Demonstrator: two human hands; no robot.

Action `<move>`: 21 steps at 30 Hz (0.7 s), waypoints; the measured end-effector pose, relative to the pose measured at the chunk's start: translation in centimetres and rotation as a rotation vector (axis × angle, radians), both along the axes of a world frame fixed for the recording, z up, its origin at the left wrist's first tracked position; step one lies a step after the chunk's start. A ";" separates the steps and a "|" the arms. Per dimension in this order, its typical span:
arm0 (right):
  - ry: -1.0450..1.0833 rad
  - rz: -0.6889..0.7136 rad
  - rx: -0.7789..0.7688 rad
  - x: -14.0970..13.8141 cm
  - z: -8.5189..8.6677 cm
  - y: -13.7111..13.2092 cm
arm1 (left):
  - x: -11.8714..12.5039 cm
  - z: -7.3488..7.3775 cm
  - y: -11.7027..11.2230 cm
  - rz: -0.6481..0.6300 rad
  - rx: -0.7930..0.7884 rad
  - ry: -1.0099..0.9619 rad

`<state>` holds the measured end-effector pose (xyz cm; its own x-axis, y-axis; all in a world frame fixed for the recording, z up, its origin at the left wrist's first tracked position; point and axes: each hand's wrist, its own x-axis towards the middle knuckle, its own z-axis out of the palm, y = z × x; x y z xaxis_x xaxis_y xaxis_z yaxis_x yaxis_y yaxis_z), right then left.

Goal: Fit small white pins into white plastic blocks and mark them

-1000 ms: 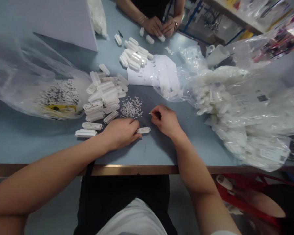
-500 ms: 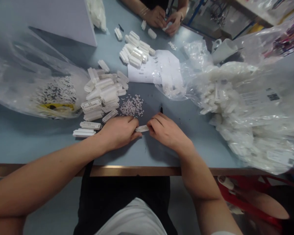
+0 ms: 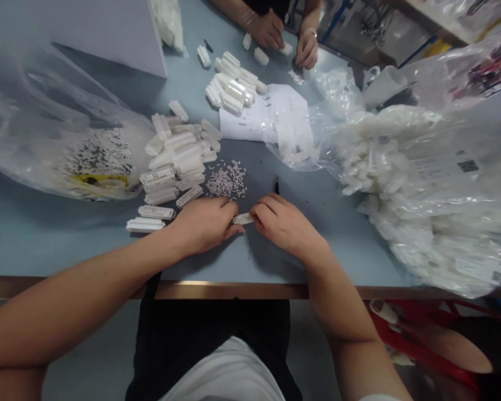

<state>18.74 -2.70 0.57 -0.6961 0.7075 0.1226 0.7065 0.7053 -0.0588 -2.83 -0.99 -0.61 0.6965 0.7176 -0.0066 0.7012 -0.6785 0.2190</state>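
Observation:
Between my hands, low over the table, is a white connector housing (image 3: pixel 243 219) with rows of small holes. My left hand (image 3: pixel 209 223) grips its left end, the thumb below it. At its right end my right hand (image 3: pixel 278 221) is closed, fingertips pinched on the housing; whether they also hold a tiny pin is hidden. Just beyond my left hand lies a heap of small white pins (image 3: pixel 225 181). A pile of white connector housings (image 3: pixel 179 159) stands to the left of it. Past my right hand lies a thin black tool (image 3: pixel 276 185), partly covered by the fingers.
A clear bag of small white pieces (image 3: pixel 98 153) lies at the left. Big plastic bags full of white parts (image 3: pixel 421 184) cover the right side. Across the table, a co-worker's hands (image 3: pixel 290 42) work near more white housings (image 3: pixel 234 81) and a paper sheet (image 3: pixel 242 125).
My hands and the housing stay nearly in place. Across the table, the co-worker's hands have moved apart, one reaching down to a little pile of white pins.

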 end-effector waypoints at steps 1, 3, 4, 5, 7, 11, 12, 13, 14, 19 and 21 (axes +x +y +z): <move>0.008 -0.010 -0.010 0.0 0.0 0.0 | 0.0 0.0 0.0 0.000 -0.001 0.000; 0.017 -0.011 -0.037 0.2 0.0 0.1 | 0.0 0.0 0.0 0.006 -0.006 0.002; 0.016 -0.007 -0.048 0.2 0.0 0.2 | 0.0 0.0 0.0 0.009 -0.007 0.003; 0.016 -0.001 -0.056 0.2 0.0 0.2 | 0.0 0.0 0.0 0.011 -0.008 0.003; 0.018 0.004 -0.066 0.3 0.0 0.2 | 0.0 0.0 0.0 0.008 -0.009 -0.003; 0.055 -0.018 -0.086 0.1 0.1 0.2 | 0.0 -0.1 0.1 0.004 -0.021 -0.017; 0.067 -0.027 -0.089 0.0 0.2 0.2 | 0.0 -0.1 0.1 0.006 -0.023 -0.015; 0.077 -0.035 -0.091 -0.1 0.3 0.2 | 0.0 -0.1 0.1 0.008 -0.024 -0.011; 0.084 -0.043 -0.093 -0.2 0.3 0.2 | 0.0 -0.1 0.1 0.009 -0.024 -0.008; 0.087 -0.059 -0.107 -0.3 0.4 0.2 | 0.1 0.0 0.0 0.003 -0.018 -0.015; 0.090 -0.060 -0.101 -0.2 0.3 0.2 | 0.1 0.1 0.0 0.003 -0.024 -0.006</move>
